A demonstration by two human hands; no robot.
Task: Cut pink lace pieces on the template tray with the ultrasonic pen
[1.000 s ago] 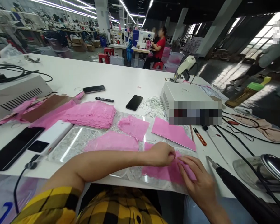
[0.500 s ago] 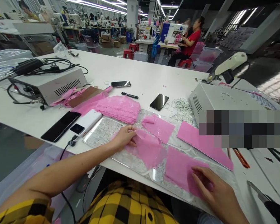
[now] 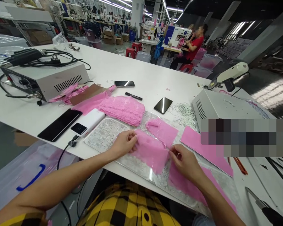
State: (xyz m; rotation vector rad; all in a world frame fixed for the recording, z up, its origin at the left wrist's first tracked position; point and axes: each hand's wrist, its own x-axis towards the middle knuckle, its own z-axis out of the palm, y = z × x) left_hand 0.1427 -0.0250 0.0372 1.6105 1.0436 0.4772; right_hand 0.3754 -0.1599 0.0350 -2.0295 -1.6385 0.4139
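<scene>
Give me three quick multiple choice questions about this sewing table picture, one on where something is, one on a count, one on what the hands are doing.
1. Where does the black marker pen lie?
A. between the two far phones
B. on the grey box
C. under the lace stack

2. How many dark-screened phones lie on the white table?
A. one
B. three
C. five

3. How are the hands on the pink lace piece?
A. both off it
B. only the left hand grips it
C. each pinches an edge

Answers: 1 A, the pen sits between the phone and the phone. 2 B, those two plus one by the power bank. 3 C, the right hand holds the opposite edge.
</scene>
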